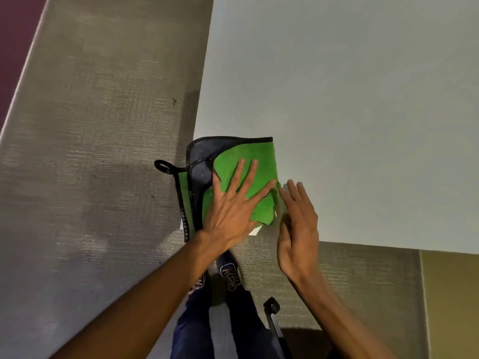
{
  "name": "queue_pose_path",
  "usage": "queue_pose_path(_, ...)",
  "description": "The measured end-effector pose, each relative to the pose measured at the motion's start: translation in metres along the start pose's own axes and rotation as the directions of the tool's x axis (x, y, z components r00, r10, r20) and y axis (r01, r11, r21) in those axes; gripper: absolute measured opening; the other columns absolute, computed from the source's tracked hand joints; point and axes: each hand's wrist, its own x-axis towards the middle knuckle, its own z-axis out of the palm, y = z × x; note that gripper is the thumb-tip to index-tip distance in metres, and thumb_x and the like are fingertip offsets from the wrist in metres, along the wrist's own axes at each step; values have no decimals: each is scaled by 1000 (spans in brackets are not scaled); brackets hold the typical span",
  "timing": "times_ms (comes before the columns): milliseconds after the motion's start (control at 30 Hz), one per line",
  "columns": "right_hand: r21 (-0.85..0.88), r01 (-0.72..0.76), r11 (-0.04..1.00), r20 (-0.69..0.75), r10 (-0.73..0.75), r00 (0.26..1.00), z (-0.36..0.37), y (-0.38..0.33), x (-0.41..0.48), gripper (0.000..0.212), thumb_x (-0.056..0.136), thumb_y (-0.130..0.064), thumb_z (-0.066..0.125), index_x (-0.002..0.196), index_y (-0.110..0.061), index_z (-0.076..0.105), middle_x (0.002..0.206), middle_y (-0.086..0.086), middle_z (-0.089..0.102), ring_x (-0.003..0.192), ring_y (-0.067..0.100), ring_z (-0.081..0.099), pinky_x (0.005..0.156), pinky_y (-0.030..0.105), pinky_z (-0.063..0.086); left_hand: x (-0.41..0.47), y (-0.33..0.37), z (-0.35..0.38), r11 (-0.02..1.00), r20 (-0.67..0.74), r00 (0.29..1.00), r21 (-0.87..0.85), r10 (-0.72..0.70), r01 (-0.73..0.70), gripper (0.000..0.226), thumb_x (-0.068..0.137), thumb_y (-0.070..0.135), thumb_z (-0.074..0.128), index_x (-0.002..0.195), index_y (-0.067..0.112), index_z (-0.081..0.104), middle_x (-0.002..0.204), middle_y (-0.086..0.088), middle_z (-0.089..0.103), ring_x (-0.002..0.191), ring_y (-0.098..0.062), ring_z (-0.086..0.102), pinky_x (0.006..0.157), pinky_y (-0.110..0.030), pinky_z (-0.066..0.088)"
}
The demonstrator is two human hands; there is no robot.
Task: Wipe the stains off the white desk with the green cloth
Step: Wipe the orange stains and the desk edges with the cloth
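Note:
The green cloth [259, 161], edged in black with a grey underside folded over and a black loop at its left, lies on the near left corner of the white desk [350, 99] and hangs partly over the edge. My left hand [233, 203] presses flat on the cloth with fingers spread. My right hand [298, 221] is beside the cloth's right edge, fingers straight and together, fingertips touching or nearly touching the cloth. I see no stains on the visible desk surface.
Grey carpet [90, 151] lies left of and below the desk. My legs and shoes [230, 275] are under the desk corner. A black chair part [272, 309] sits near my right leg. A yellowish panel [451, 301] is at lower right.

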Motion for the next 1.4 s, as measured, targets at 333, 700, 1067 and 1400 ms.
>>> queue_pose_path(333, 18, -105, 994, -136, 106, 985, -32, -2, 44, 48, 104, -6, 48, 152, -11, 46, 163, 6, 37, 152, 17, 32, 124, 43, 31, 107, 20, -30, 972, 120, 972, -144, 204, -186, 89, 93, 57, 45, 161, 31, -6, 169, -9, -18, 156, -29, -17, 121, -66, 2)
queue_pose_path(700, -620, 53, 783, 204, 96, 974, 40, 7, 113, 96, 82, -93, 16, 162, -41, 4, 171, 20, -4, 159, 39, -7, 114, 79, 5, 29, -50, -28, 920, -155, 968, -372, -195, 125, 57, 102, 19, 38, 154, -2, 32, 164, -20, 25, 155, -33, 20, 126, -54, 18)
queue_pose_path(1067, -671, 272, 689, 194, -191, 962, 43, 11, 81, 53, 103, -49, 37, 151, -27, 42, 147, 6, 49, 125, 31, 51, 92, 51, 43, 13, -55, -24, 919, 69, 964, -289, -258, 267, 69, 100, 39, 4, 162, 8, 6, 171, -10, 0, 158, -23, -5, 129, -49, 1)
queue_pose_path(1400, -759, -124, 639, -152, 10, 988, -48, 89, 109, 47, 104, -47, 42, 144, -25, 53, 126, 15, 59, 105, 33, 53, 87, 45, 42, 17, -42, -15, 967, 45, 976, -132, -212, 216, 69, 106, 51, 20, 162, 10, 13, 171, -7, 7, 158, -24, 1, 127, -55, 5)
